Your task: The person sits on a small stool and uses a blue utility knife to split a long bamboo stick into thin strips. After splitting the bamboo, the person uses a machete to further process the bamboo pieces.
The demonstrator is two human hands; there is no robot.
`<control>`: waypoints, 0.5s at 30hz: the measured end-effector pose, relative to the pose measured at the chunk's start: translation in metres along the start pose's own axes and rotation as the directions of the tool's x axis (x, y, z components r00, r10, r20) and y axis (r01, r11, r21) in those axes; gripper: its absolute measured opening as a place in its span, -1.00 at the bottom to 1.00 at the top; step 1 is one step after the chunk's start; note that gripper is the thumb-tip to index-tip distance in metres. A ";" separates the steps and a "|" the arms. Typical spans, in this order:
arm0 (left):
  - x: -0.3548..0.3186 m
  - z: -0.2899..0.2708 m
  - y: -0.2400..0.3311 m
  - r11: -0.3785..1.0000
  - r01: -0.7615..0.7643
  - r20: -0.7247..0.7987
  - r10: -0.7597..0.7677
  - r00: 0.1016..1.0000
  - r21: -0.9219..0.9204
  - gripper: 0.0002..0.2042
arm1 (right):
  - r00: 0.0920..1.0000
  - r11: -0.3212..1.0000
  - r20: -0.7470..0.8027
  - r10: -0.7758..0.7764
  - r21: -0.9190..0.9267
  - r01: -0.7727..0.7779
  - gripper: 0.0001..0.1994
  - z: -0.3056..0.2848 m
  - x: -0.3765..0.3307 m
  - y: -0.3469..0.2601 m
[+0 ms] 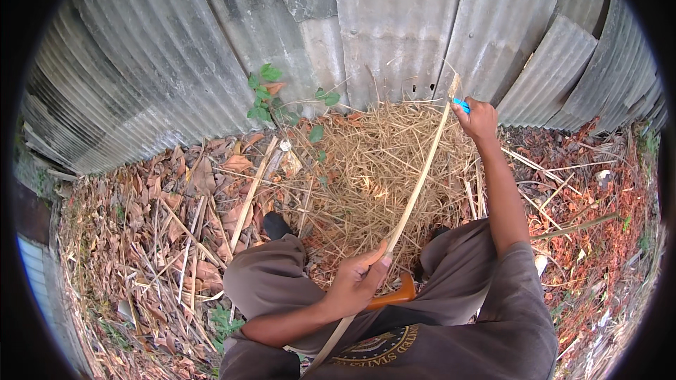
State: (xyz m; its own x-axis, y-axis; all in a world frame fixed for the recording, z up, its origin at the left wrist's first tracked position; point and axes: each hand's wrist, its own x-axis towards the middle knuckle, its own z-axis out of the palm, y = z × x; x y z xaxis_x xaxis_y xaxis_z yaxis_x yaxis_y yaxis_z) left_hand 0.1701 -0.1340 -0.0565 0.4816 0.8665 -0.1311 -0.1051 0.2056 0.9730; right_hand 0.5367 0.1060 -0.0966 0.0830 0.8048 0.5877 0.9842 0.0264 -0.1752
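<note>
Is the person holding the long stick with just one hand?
No, the left hand grips the long stick low down while the right hand holds it near its top.

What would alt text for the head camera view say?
A person's left hand and right hand hold a long pale bamboo strip, the right also gripping a small blue tool, above dry straw beside a corrugated metal wall.

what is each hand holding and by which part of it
Left hand grips the long thin pale bamboo strip around its lower middle. Right hand holds a small blue-handled tool by its handle, near the strip's upper end; its blade is hidden.
</note>
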 end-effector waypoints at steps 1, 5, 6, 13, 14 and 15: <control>0.001 0.001 0.003 1.000 0.029 0.006 -0.029 1.000 0.009 -0.68 | 1.000 1.000 -0.021 0.012 -0.012 -0.012 -0.42 0.002 0.000 0.001; 0.007 0.006 0.010 0.999 0.035 -0.001 -0.035 0.999 0.039 -0.67 | 0.997 0.998 -0.058 0.059 -0.023 -0.061 -0.41 0.007 0.003 0.004; 0.008 0.009 0.010 0.999 0.010 -0.009 -0.010 1.000 0.047 -0.67 | 0.996 0.997 -0.055 0.072 -0.017 -0.073 -0.40 0.008 0.003 0.004; 0.017 0.013 0.009 0.991 -0.040 -0.016 0.042 0.999 0.126 -0.72 | 0.991 0.991 -0.007 0.131 0.024 -0.131 -0.31 0.004 -0.001 0.006; 0.019 0.013 0.008 0.990 -0.052 -0.004 0.053 0.999 0.135 -0.73 | 0.985 0.982 -0.014 0.171 0.081 -0.170 -0.28 0.007 0.000 0.009; 0.021 0.013 0.008 0.988 -0.064 0.008 0.064 0.998 0.144 -0.74 | 0.977 0.969 -0.020 0.212 0.138 -0.207 -0.24 0.013 0.000 0.012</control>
State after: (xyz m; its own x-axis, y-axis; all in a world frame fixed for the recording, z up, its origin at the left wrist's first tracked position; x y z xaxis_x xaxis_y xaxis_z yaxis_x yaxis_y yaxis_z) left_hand 0.1905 -0.1197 -0.0490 0.4809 0.8742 -0.0672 -0.0098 0.0821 0.9966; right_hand 0.5460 0.1142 -0.1090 0.2924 0.7804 0.5527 0.9145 -0.0593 -0.4001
